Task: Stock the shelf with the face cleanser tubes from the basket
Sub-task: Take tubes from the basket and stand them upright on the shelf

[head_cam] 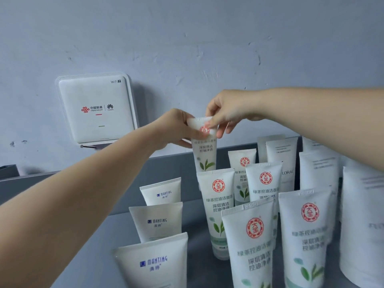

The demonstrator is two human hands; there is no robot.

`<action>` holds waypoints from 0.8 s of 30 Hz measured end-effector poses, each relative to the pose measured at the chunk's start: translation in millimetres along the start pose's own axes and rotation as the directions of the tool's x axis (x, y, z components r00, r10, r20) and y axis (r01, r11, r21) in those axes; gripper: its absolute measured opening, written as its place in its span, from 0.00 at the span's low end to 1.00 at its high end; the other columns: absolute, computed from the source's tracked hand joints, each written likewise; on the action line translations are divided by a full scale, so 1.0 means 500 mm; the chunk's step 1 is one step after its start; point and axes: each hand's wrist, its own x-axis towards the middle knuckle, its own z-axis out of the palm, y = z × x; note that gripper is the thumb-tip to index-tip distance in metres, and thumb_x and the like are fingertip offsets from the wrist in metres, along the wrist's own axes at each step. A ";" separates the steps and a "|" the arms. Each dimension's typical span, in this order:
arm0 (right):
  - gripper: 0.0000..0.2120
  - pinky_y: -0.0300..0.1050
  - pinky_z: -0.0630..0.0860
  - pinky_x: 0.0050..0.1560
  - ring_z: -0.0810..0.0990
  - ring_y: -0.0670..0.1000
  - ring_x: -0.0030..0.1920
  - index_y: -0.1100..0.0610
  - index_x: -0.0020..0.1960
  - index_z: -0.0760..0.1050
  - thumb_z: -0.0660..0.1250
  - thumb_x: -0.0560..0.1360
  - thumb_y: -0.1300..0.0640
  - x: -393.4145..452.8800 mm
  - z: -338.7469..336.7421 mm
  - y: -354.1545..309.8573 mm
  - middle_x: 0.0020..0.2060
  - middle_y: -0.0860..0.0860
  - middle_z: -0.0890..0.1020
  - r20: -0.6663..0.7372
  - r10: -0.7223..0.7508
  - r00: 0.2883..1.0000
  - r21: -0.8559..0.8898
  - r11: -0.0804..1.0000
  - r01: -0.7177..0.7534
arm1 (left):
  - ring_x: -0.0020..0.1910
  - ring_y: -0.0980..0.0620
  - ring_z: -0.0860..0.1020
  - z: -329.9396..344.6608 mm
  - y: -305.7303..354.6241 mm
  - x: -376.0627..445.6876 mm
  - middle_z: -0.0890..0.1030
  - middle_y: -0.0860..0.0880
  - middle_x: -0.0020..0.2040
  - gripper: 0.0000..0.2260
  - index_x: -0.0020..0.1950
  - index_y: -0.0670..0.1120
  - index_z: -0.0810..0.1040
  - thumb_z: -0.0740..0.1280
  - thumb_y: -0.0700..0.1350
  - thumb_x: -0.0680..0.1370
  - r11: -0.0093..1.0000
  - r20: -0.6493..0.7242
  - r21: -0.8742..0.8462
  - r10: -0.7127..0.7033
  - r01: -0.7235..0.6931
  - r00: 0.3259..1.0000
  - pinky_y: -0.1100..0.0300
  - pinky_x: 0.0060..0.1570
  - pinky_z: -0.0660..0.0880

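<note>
A white face cleanser tube [204, 151] with a red seal and green leaf print stands upright at the back of the grey shelf [124, 183]. My left hand [176, 127] grips its crimped top from the left. My right hand [224, 113] pinches the same top edge from the right. Its lower end is hidden behind another green-leaf tube [218, 210]. Several more tubes of this kind [251, 242] stand in rows in front and to the right. The basket is out of view.
Three white tubes with blue lettering [158, 223] stand in a column at the left. Plain white tubes [282, 161] fill the right side. A white WiFi router [95, 109] hangs on the wall behind. Bare shelf surface [99, 256] lies left of the tubes.
</note>
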 end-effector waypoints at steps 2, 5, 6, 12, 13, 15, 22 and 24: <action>0.08 0.33 0.74 0.26 0.79 0.46 0.31 0.56 0.36 0.74 0.69 0.73 0.61 0.002 0.019 0.014 0.33 0.51 0.80 0.047 -0.007 0.999 -0.111 0.994 0.012 | 0.43 0.51 0.83 0.004 -0.006 0.001 0.84 0.46 0.43 0.10 0.47 0.41 0.83 0.74 0.45 0.70 0.984 0.096 0.172 -0.055 0.038 0.994 0.58 0.47 0.81; 0.09 0.34 0.75 0.27 0.78 0.46 0.32 0.55 0.35 0.75 0.70 0.72 0.61 0.009 0.039 0.027 0.32 0.50 0.79 0.090 0.007 0.996 -0.215 0.977 0.013 | 0.36 0.57 0.83 0.017 -0.012 0.004 0.84 0.52 0.35 0.06 0.42 0.46 0.83 0.74 0.47 0.70 0.963 0.195 0.260 -0.129 0.076 0.972 0.61 0.42 0.81; 0.09 0.34 0.76 0.27 0.79 0.46 0.32 0.55 0.34 0.75 0.70 0.72 0.62 0.012 0.043 0.031 0.32 0.50 0.79 0.102 0.020 0.995 -0.227 0.974 0.004 | 0.35 0.58 0.83 0.022 -0.016 0.006 0.84 0.53 0.34 0.06 0.42 0.46 0.83 0.74 0.47 0.71 0.958 0.210 0.275 -0.145 0.084 0.967 0.62 0.42 0.81; 0.03 0.30 0.69 0.27 0.74 0.39 0.23 0.56 0.39 0.79 0.70 0.72 0.59 0.015 0.072 0.044 0.25 0.44 0.78 0.161 0.059 0.985 -0.399 0.917 0.010 | 0.34 0.57 0.82 0.054 -0.035 0.007 0.83 0.52 0.34 0.05 0.40 0.48 0.81 0.73 0.49 0.71 0.920 0.244 0.378 -0.210 0.107 0.947 0.66 0.43 0.80; 0.02 0.29 0.68 0.28 0.74 0.40 0.27 0.56 0.44 0.80 0.70 0.72 0.58 0.012 0.074 0.042 0.29 0.46 0.79 0.153 0.043 0.987 -0.430 0.903 0.027 | 0.36 0.55 0.82 0.057 -0.036 0.006 0.83 0.51 0.36 0.06 0.41 0.48 0.81 0.73 0.50 0.71 0.909 0.242 0.403 -0.219 0.107 0.945 0.65 0.44 0.80; 0.08 0.27 0.65 0.30 0.74 0.44 0.36 0.55 0.50 0.81 0.70 0.72 0.56 0.006 0.075 0.038 0.37 0.46 0.78 0.133 0.010 0.991 -0.474 0.879 0.055 | 0.39 0.52 0.82 0.056 -0.038 0.002 0.83 0.49 0.40 0.07 0.44 0.47 0.82 0.72 0.50 0.72 0.891 0.236 0.443 -0.222 0.098 0.946 0.64 0.47 0.80; 0.10 0.38 0.72 0.46 0.76 0.47 0.46 0.56 0.53 0.80 0.69 0.72 0.55 -0.040 0.032 0.011 0.43 0.46 0.79 -0.026 -0.046 0.999 -0.467 0.884 0.028 | 0.43 0.54 0.80 0.011 -0.015 -0.021 0.83 0.50 0.45 0.11 0.52 0.46 0.82 0.67 0.51 0.75 0.883 0.082 0.467 -0.090 0.041 0.993 0.58 0.46 0.77; 0.09 0.42 0.73 0.51 0.77 0.48 0.46 0.55 0.51 0.80 0.69 0.72 0.55 -0.069 0.016 0.005 0.43 0.47 0.80 -0.078 -0.054 0.996 -0.494 0.870 0.008 | 0.43 0.52 0.80 -0.001 -0.008 -0.036 0.82 0.50 0.42 0.10 0.51 0.46 0.82 0.67 0.50 0.75 0.865 0.001 0.502 -0.016 0.014 1.000 0.61 0.42 0.74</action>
